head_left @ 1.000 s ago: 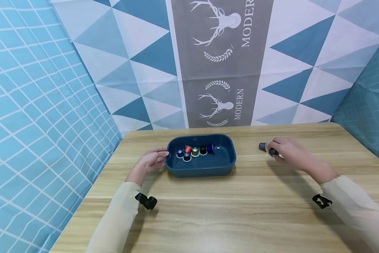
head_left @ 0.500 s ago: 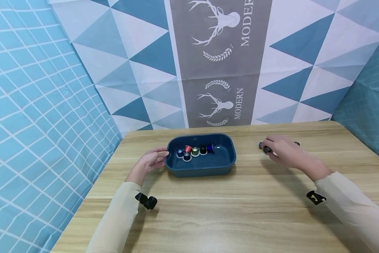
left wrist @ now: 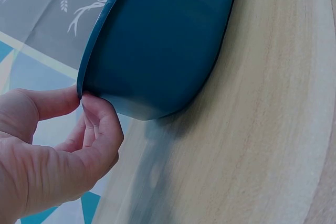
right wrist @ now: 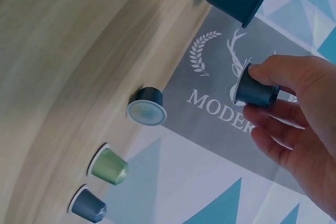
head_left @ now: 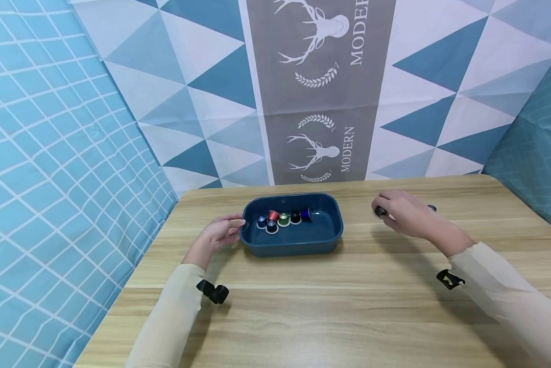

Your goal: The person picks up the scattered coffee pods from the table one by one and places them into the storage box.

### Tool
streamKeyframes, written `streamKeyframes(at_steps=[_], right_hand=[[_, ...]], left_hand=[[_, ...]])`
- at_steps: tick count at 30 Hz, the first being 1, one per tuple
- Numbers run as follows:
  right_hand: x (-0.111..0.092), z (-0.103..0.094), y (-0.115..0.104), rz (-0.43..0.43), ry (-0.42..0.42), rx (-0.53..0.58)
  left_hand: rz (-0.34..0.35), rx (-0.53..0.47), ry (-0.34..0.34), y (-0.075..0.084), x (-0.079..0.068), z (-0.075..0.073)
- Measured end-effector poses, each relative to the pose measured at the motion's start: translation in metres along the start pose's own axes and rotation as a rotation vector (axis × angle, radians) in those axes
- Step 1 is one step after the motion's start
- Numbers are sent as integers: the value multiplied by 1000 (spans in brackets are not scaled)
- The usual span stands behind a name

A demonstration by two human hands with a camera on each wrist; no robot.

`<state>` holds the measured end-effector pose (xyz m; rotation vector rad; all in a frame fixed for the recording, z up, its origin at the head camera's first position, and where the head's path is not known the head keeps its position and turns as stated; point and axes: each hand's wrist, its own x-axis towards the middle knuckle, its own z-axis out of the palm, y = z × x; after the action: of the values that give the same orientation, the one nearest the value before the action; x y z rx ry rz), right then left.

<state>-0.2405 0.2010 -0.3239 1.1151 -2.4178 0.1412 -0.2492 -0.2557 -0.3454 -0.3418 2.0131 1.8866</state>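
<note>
My left hand (head_left: 221, 232) pinches the left end of a dark blue tray (head_left: 293, 249), thumb and forefinger on its rim in the left wrist view. Several coffee capsules lie grouped in the tray's left and middle part, among them a red one (head_left: 273, 215), a green one (head_left: 283, 220) and a blue one (head_left: 306, 214). To the right of the tray, my right hand (head_left: 406, 214) holds a dark coffee capsule (right wrist: 254, 88) between thumb and fingers, above the table. Its pale rim faces away from the palm in the right wrist view.
On the wooden table (head_left: 275, 317), the right wrist view shows a dark capsule (right wrist: 147, 106), a green capsule (right wrist: 108, 164) and a blue-grey capsule (right wrist: 87, 203) standing apart. My right hand hides most of these from the head view. A patterned cloth (head_left: 211, 102) backs the table.
My right hand has moved left and slightly toward the back with the dark capsule, now covering a capsule on the table seen earlier. Another capsule shows to its right. The left hand stays put.
</note>
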Motion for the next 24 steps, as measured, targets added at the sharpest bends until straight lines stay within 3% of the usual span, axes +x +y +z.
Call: streamKeyframes(at_steps=[24], right_hand=[[38,-10,-13,3,-64,45]], left_hand=[[1,-11,9,0,3,-1]])
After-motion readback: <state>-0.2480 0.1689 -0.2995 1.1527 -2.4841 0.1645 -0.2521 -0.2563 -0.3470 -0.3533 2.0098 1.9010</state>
